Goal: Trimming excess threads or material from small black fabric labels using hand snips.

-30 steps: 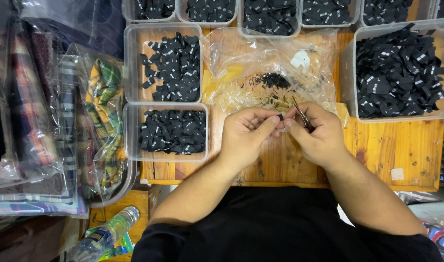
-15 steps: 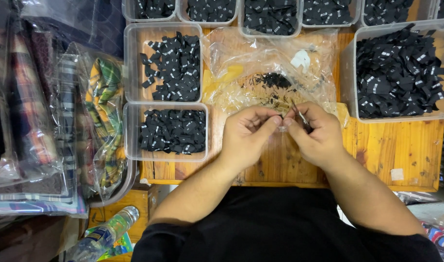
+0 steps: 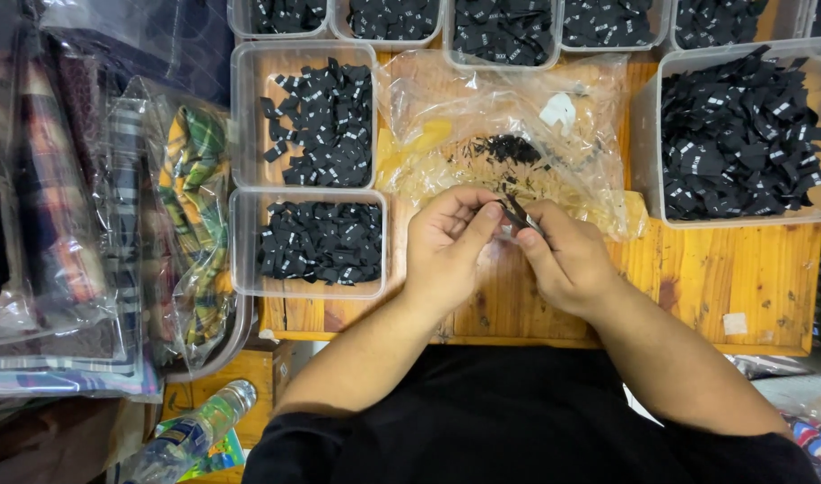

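Since a moment ago the two hands have hardly moved; they stay close together over the wooden counter (image 3: 751, 278), and the tip of the small black label (image 3: 521, 215) between them sits a bit more to the left than before; the left hand (image 3: 444, 246) has its fingers curled and its thumb pressed near the label; the right hand (image 3: 564, 260) pinches the label between thumb and finger; the label is just in front of the clear plastic bag (image 3: 509, 125); the biggest tub (image 3: 648, 134), on the right, is heaped with black labels; the tub (image 3: 245, 116) at upper left holds a looser bunch of the same black labels, with bare bottom showing; the tub (image 3: 245, 269) below it, just left of the left hand, holds a flat full layer of them; a row of smaller tubs (image 3: 446, 36) along the top also holds black labels; the plastic bag holds a small dark pile and one white scrap; a plastic bottle (image 3: 191, 435) lies at the bottom left
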